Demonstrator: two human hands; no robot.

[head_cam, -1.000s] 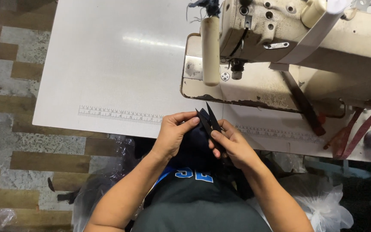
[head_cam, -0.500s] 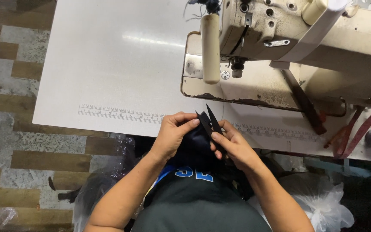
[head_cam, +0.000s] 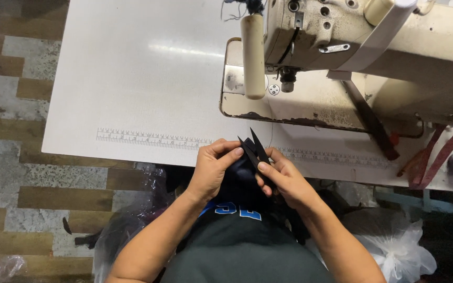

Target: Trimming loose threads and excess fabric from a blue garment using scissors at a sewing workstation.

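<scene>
Dark cloth (head_cam: 239, 175) sits bunched between our two hands at the near edge of the counter (head_cam: 132, 78), just below the printed ruler strip (head_cam: 153, 139). Nearest to us we see our own forearms rising from a dark shirt with blue lettering, and to either side plastic bags: a dark one by our left arm and a white one (head_cam: 394, 246) by our right.

Our left hand (head_cam: 212, 170) has its grip closed on the cloth, thumb and forefinger pinching the top fold. Our right hand (head_cam: 284, 178) has its grip closed around black snips (head_cam: 255, 152), whose two pointed blades stand apart in a narrow V and point away from us, over the counter's edge. The blades' lower ends lie against the cloth; we cannot tell whether they bite into it.

Past the hands, the white counter runs bare to the left, with a glare streak across it. On its right stands a cream sewing machine (head_cam: 368, 47), worn and chipped along its bed plate (head_cam: 247, 105), with a pale cylinder (head_cam: 253, 55) hanging down at its left end and the needle area just beside that. A dark strip leans across the bed toward the counter's edge, and red straps (head_cam: 436, 154) lie at the far right. Wooden and stone floor (head_cam: 11, 131) shows to the left.
</scene>
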